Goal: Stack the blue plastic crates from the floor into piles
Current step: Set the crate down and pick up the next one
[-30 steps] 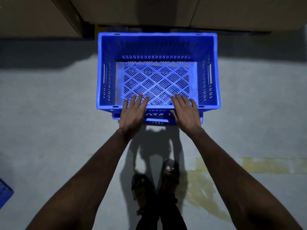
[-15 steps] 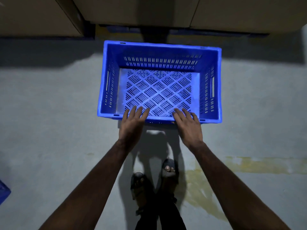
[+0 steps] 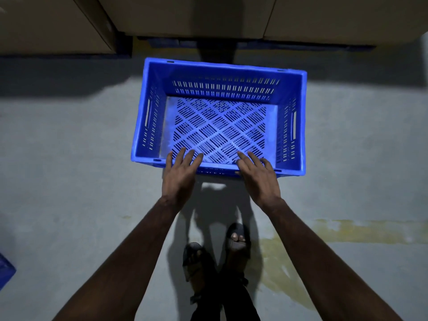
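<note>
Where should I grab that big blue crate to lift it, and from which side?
The blue crate sits upright and wide, with a long handle slot in each short wall. Probably best: one hand from each side, fingers into the left slot and the right slot.

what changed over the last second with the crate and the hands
The top blue crate slid toward the person, covering the lower crate, which jutted out under its near rim and is now a sliver. Nothing gripped or released: left hand and right hand stay with straight fingers over that rim. The floor and cardboard boxes are unchanged.
</note>
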The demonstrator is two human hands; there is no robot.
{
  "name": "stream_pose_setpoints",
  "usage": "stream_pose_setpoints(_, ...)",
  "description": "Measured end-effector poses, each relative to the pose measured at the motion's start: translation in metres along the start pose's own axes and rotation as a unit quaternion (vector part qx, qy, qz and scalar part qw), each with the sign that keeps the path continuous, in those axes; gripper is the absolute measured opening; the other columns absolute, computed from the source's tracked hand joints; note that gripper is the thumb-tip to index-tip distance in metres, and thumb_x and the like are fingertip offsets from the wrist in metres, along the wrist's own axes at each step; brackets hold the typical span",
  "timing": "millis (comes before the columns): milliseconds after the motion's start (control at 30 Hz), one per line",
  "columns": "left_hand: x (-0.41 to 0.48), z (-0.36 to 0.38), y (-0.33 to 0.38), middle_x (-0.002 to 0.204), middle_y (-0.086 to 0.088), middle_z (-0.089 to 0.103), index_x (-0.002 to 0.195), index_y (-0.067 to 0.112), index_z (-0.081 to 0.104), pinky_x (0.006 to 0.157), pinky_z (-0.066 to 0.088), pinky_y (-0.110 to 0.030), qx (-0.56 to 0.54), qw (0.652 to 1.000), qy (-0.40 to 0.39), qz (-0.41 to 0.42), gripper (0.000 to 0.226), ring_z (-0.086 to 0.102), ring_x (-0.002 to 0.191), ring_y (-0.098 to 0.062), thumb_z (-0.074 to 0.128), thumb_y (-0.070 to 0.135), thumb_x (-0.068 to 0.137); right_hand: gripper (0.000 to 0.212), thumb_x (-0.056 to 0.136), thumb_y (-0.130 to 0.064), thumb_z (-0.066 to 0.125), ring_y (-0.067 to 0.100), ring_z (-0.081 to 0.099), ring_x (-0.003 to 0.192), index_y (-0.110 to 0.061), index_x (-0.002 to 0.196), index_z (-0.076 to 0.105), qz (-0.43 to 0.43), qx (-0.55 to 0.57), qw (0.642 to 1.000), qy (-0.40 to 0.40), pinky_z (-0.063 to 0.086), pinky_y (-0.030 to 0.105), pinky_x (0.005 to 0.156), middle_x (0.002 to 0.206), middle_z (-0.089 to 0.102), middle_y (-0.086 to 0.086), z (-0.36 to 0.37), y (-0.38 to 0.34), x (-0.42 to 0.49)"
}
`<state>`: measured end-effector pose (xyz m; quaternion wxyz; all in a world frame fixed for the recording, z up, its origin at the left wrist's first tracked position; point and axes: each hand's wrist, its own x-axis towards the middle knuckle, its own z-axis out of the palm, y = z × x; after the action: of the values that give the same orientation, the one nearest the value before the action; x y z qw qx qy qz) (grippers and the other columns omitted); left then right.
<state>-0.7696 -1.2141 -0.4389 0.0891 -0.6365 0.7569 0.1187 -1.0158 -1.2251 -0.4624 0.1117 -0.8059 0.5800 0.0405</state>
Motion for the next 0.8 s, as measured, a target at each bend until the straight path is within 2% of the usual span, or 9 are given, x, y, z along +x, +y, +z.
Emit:
stream_pose_setpoints(100,0.001,-0.004,-0.004,0.151,-0.014,0.051,0.147,0.017,0.049,0.118,0.024,-0.059,-0.002,1.0,-0.007,-0.004,0.065,0.041,0.144,-0.039,0.045,-0.005,0.087,0.026,0.092,-0.008,0.064,0.03,0.046,0.141,-0.017,0.114,0.054,-0.014,-0.002,1.0,-0.004,0.043,0.051,0.105,0.153,0.049,0.001,0.0,-0.002,0.002)
stream_pose_setpoints(167,0.003,-0.003,-0.002,0.15,-0.014,0.052,0.148,0.018,0.048,0.117,0.025,-0.059,0.003,1.0,-0.005,-0.006,0.064,0.042,0.143,-0.039,0.049,-0.004,0.088,0.031,0.093,-0.01,0.064,0.031,0.045,0.142,-0.018,0.12,0.05,-0.038,-0.011,0.999,-0.013,0.043,0.052,0.105,0.155,0.047,0.0,-0.001,0.006,0.006)
stream_pose_setpoints(267,0.003,0.001,0.009,0.146,-0.014,0.056,0.145,0.017,0.052,0.115,0.027,-0.059,0.013,1.0,0.006,-0.016,0.064,0.047,0.14,-0.039,0.028,0.003,0.088,0.029,0.099,-0.019,0.058,0.031,0.043,0.143,-0.02,0.126,0.047,-0.049,-0.032,0.998,-0.03,0.044,0.051,0.103,0.155,0.045,0.001,-0.005,0.019,0.006)
stream_pose_setpoints(333,0.002,0.006,0.016,0.143,-0.013,0.058,0.143,0.018,0.054,0.112,0.03,-0.059,0.009,1.0,0.008,-0.025,0.067,0.05,0.137,-0.039,0.023,0.005,0.085,0.027,0.1,-0.018,0.055,0.03,0.041,0.144,-0.02,0.126,0.048,-0.033,-0.044,0.998,-0.032,0.043,0.05,0.105,0.155,0.045,0.0,-0.006,0.022,0.002)
stream_pose_setpoints(467,0.003,0.008,0.017,0.143,-0.013,0.058,0.144,0.02,0.053,0.112,0.032,-0.059,0.003,1.0,-0.001,-0.022,0.062,0.05,0.137,-0.038,0.04,0.0,0.087,0.033,0.096,-0.014,0.062,0.03,0.042,0.143,-0.021,0.125,0.048,-0.022,-0.052,0.998,-0.036,0.043,0.05,0.106,0.155,0.046,0.0,-0.006,0.021,0.002)
stream_pose_setpoints(567,0.004,0.007,0.016,0.143,-0.013,0.058,0.144,0.02,0.053,0.113,0.031,-0.059,-0.003,1.0,-0.003,-0.03,0.065,0.05,0.137,-0.038,0.055,-0.004,0.083,0.027,0.1,-0.019,0.057,0.03,0.043,0.142,-0.021,0.125,0.048,-0.03,-0.047,0.998,-0.032,0.044,0.05,0.105,0.154,0.047,0.001,-0.006,0.022,0.003)
stream_pose_setpoints(700,0.003,0.007,0.017,0.143,-0.014,0.057,0.142,0.018,0.052,0.111,0.032,-0.059,0.003,1.0,-0.018,-0.025,0.058,0.048,0.138,-0.039,0.051,0.002,0.086,0.023,0.102,-0.028,0.052,0.029,0.046,0.14,-0.02,0.123,0.052,-0.039,-0.034,0.998,-0.021,0.043,0.049,0.101,0.15,0.051,0.001,-0.009,0.023,0.001)
stream_pose_setpoints(800,0.007,0.001,0.013,0.154,-0.015,0.046,0.151,0.02,0.041,0.114,0.028,-0.061,-0.001,0.999,-0.048,-0.016,0.051,0.039,0.144,-0.039,0.045,0.017,0.1,0.033,0.102,-0.038,0.049,0.025,0.042,0.142,-0.022,0.131,0.051,-0.028,-0.001,0.998,-0.049,0.039,0.048,0.105,0.151,0.049,-0.001,-0.018,0.019,0.0)
